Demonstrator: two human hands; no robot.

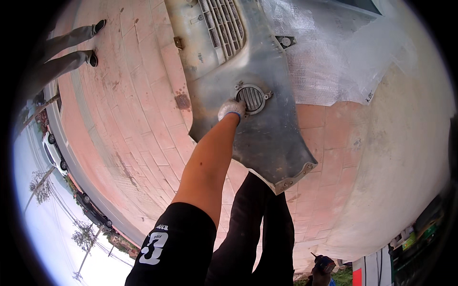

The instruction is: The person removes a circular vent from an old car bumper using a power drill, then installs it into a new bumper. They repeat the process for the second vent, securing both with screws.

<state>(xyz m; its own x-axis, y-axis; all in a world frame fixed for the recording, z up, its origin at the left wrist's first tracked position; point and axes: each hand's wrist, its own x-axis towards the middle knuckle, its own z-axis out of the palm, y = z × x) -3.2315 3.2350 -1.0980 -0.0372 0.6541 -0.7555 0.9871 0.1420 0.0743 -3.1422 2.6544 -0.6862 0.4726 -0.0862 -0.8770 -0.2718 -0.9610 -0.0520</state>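
Observation:
A large, scuffed grey vehicle bumper panel (265, 136) fills the upper middle, above my dark trouser legs. Set into it is a round slatted vent (255, 99) with small fixing tabs around its ring. My left hand (231, 109), in a whitish glove, is closed at the left side of this ring; the fingertips are partly hidden. Higher on the panel is a long slatted grille (222, 27). Low at the right, near the picture's edge, my right hand (318, 278) grips a dark cordless drill (324, 263), its bit pointing up and left.
Pinkish paving (138, 95) spreads around the panel. A clear bubble-wrap sheet (329, 57) lies to the right, next to a pale surface (396, 143). Another person's legs (71, 51) stand at the upper left. Cars, including a white car (55, 152), line the road.

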